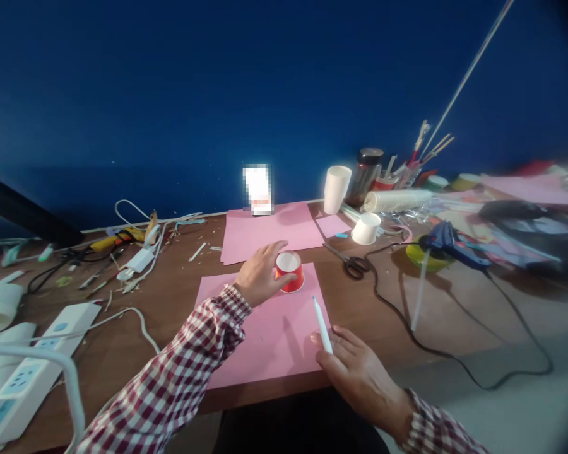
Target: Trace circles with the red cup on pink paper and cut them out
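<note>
A red paper cup (292,282) stands upside down, its whitish base up, on a pink sheet of paper (260,353) in front of me. My left hand (261,277) is at the cup's left side, fingers apart. Its thumb crosses the front of the cup while the fingers reach past the far side; whether they touch it I cannot tell. Nearer the sheet's right front edge, my right hand (360,372) is closed around a white marker (322,328), whose blue tip points up and away from me.
Behind lies another pink sheet (274,233). To the right are white paper cups (336,189), scissors (356,267) and a blue glue gun (457,246) with a trailing cable. A power strip (42,366), cords and paper scraps lie left. A blue wall (284,82) closes off the back.
</note>
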Action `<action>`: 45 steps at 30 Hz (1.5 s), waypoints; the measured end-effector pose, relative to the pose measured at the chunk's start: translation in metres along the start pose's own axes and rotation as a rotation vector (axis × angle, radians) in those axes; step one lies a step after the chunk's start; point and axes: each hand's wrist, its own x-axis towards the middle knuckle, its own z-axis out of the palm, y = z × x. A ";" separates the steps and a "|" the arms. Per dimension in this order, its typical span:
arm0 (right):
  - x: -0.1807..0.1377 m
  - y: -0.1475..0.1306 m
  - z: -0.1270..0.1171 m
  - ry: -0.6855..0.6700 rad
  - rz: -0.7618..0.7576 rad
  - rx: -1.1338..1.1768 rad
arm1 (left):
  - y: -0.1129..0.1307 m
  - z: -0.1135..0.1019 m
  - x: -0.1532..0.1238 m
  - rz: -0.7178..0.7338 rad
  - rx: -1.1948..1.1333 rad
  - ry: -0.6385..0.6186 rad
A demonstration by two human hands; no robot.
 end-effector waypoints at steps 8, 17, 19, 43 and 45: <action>0.000 0.017 -0.011 -0.070 0.050 -0.103 | -0.003 -0.042 -0.021 -0.151 -0.139 0.282; -0.001 0.057 -0.024 -0.048 0.099 -0.239 | -0.001 -0.054 -0.091 -0.300 -0.072 0.334; -0.003 0.061 -0.025 -0.054 0.095 -0.223 | 0.003 -0.046 -0.107 -0.302 -0.064 0.302; 0.115 -0.033 -0.003 0.043 0.081 0.436 | 0.001 0.020 -0.188 -0.315 0.218 0.339; 0.121 -0.036 0.005 0.016 0.094 0.473 | -0.001 0.020 -0.191 -0.288 0.215 0.318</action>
